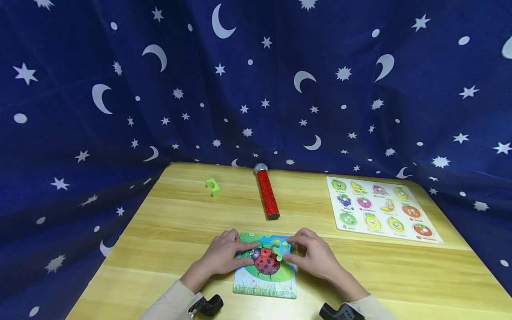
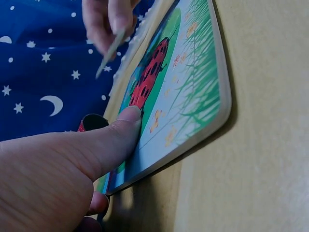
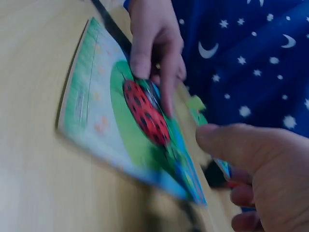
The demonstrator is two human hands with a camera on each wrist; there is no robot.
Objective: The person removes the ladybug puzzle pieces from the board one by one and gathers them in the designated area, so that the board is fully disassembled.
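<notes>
A ladybug puzzle board lies on the table between the two hands. My left hand rests on its left side, with the thumb and the index finger lying straight over the picture by the red ladybug. Above the board's right side, my right hand pinches a thin green puzzle piece between thumb and fingers. In the left wrist view that piece is seen edge-on, raised from the board.
Behind the board lies a red glitter microphone with a silver head. A green notched block is at the back left. On the right lies a white fruit peg board. A dark blue star-patterned cloth hangs behind the wooden table.
</notes>
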